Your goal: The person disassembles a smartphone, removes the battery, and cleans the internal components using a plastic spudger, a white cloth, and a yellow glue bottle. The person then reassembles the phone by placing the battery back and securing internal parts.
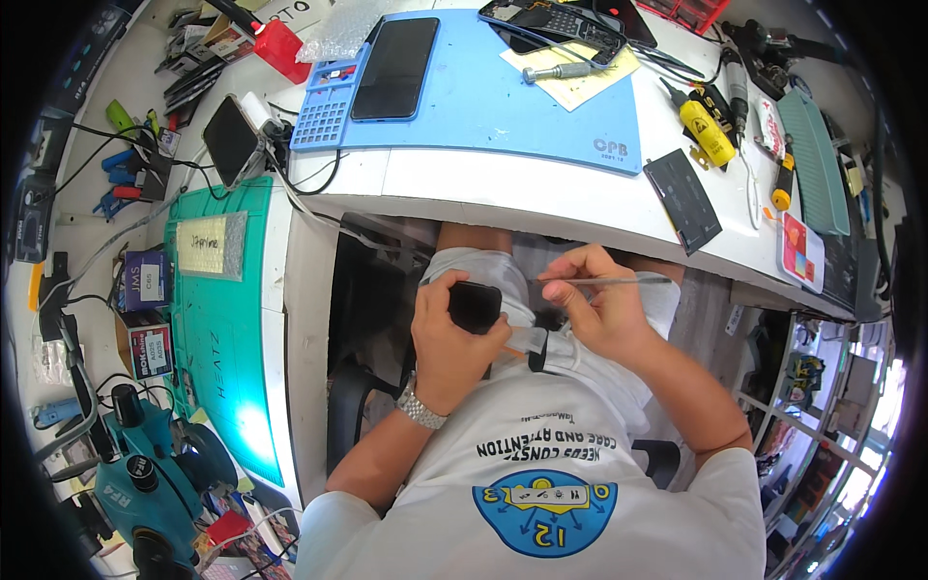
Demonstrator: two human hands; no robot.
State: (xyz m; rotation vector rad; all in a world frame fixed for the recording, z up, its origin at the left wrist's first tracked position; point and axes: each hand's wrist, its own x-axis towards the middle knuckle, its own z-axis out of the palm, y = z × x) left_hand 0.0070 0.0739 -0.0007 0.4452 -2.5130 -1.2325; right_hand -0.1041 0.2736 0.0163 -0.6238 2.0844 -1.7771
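Above my lap, my left hand (454, 333) is closed round a small black device (475, 307) with a glossy rounded-square face, which looks like a smartwatch. Just beside it, a translucent whitish piece with an orange edge (525, 340) and a small black part (538, 354) show near my fingertips; I cannot tell whether they are joined to the device. To the right, my right hand (601, 304) pinches a thin, greyish, see-through strip (623, 280) between thumb and fingers. That strip points rightward, apart from the black device, and its exact kind is unclear.
On the white desk ahead lies a blue work mat (522, 116) with a phone (395, 68), an opened phone (556, 29) and a screwdriver (556, 72). A yellow bottle (708, 132) and a black panel (682, 201) stand right. Left are a green mat (227, 338) and a microscope (145, 483).
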